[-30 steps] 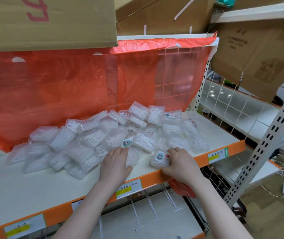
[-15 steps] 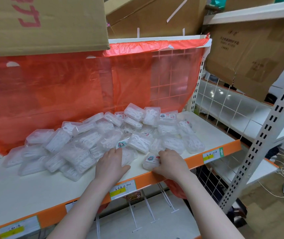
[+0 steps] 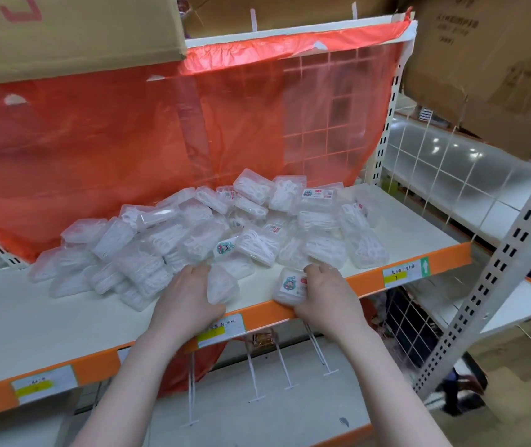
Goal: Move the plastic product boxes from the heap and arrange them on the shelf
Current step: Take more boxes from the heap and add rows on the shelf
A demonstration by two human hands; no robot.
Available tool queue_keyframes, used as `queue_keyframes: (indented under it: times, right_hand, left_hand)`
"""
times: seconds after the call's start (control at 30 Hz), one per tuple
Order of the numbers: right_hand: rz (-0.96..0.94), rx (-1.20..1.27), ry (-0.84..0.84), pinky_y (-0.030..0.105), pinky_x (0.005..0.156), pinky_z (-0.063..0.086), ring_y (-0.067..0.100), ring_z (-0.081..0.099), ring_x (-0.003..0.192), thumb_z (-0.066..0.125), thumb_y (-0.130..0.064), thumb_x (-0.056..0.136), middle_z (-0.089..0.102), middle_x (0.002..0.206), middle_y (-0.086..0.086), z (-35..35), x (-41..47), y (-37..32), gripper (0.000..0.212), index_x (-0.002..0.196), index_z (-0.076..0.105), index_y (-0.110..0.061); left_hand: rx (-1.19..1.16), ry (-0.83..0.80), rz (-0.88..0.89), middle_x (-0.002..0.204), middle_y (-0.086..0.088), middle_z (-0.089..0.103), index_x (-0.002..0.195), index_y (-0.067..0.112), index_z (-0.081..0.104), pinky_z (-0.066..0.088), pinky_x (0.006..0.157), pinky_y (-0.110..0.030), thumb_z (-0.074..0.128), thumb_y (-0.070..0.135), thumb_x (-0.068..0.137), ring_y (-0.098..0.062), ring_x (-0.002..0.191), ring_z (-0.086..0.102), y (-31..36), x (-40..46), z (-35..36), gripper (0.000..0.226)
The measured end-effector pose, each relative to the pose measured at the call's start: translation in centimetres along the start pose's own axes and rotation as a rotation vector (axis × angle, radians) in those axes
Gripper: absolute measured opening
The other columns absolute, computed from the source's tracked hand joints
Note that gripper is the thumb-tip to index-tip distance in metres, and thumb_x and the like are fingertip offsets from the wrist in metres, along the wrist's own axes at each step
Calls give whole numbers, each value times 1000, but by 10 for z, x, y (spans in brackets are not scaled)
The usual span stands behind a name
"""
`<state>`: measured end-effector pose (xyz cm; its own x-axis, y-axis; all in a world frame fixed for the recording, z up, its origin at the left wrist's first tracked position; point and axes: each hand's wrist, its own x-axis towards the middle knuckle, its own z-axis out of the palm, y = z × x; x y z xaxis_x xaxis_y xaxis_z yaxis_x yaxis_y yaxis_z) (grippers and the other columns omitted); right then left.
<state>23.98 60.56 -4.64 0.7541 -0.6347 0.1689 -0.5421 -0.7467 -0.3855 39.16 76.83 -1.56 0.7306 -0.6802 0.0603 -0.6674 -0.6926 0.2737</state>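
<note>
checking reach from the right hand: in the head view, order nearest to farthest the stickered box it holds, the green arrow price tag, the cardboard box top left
1. stickered box, in the right hand, at the shelf's front edge.
2. green arrow price tag, to its right.
3. cardboard box, far upper left.

We could not read the blurred price tags (image 3: pixel 404 272) on the shelf (image 3: pixel 412 227), and the heap (image 3: pixel 167 243) hid its lower boxes.
</note>
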Motion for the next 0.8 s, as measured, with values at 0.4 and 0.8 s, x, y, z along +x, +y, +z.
queue_keyframes:
  times: [0.4, 0.8]
  right_hand:
    - [-87, -44, 7, 27, 71, 32, 22, 45, 99, 57, -21, 78, 50, 104, 4, -1, -31, -28, 31, 107, 48, -13]
    - [-207, -33, 22, 31, 76, 36, 24, 48, 104, 58, -42, 85, 53, 106, 2, 38, -90, -171, 35, 106, 51, -16]
  left_hand:
    - [-49, 10, 25, 129, -4, 49, 139, 17, 40, 37, 90, -26, 72, 27, 71, -20, 121, 47, -22, -47, -16, 75]
    - [17, 55, -146, 132, 0, 46, 137, 22, 41, 39, 91, -28, 67, 29, 74, -20, 122, 46, -172, -159, -67, 69]
